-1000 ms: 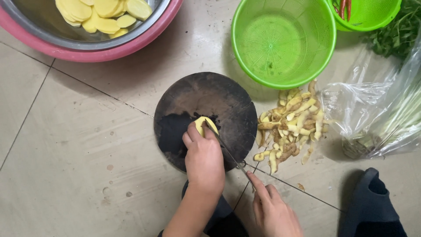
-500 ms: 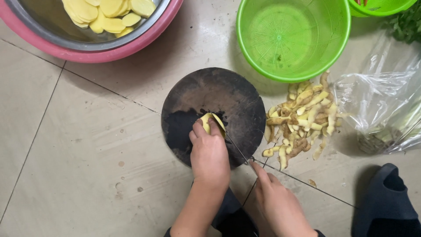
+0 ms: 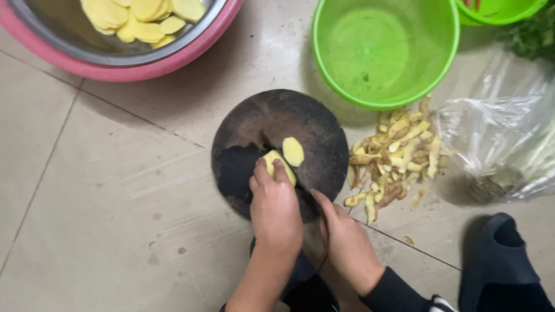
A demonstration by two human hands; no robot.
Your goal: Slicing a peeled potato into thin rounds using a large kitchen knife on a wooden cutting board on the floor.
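Head view looks straight down at a round dark chopping board (image 3: pixel 277 124) on the tiled floor (image 3: pixel 87 190), with your two hands at its near edge. Your left hand (image 3: pixel 276 203) is pressed down over a peeled potato piece (image 3: pixel 275 162), fingertips bunched together on top of it. One cut slice (image 3: pixel 293 151) lies flat just beside that piece, apart from your fingers. Your right hand (image 3: pixel 346 238) sits at the board's rim with its fingers curled inward; you cannot tell from here whether it grips a knife, as no blade shows clearly.

Risks, as a judgement: your left fingertips sit right at the cut face, so a blade coming down close could nick them if they are not tucked back. The potato piece is small and wet-looking; it could roll or slip under pressure. The board rests on smooth tile and might slide if pushed sideways.

Containers: the metal basin (image 3: pixel 69 43), set inside a pink rim, holds a heap of yellow potato slices (image 3: pixel 141 17). The green plastic basin (image 3: pixel 386 49) beyond the board looks empty. A pile of potato peelings (image 3: pixel 396 156) lies loose on the floor right of the board, beside a clear plastic bag (image 3: pixel 503 144) holding pale stalks. A dark slipper (image 3: pixel 500 266) sits at lower right.
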